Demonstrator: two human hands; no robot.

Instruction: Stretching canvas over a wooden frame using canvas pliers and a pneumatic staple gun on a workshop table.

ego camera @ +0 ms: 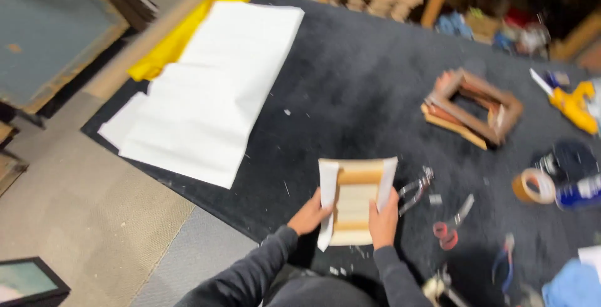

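Black table (pixel 350 88): paper-wrapped wooden frame (pixel 354 202), both hands gripping.

Surface: you work at a black felt-covered table (pixel 350 88).
Far left: large white paper sheets (pixel 213 88) over a yellow sheet (pixel 181 37).
Near edge: a small wooden frame (pixel 354 203) on white paper.
Right: stacked wooden frames (pixel 474 108), red-handled scissors (pixel 452 222), pliers (pixel 416 190), tape roll (pixel 533 186), yellow tool (pixel 573 103).

Dim indoor light, overall motion blur (right edge worst), paper glaring
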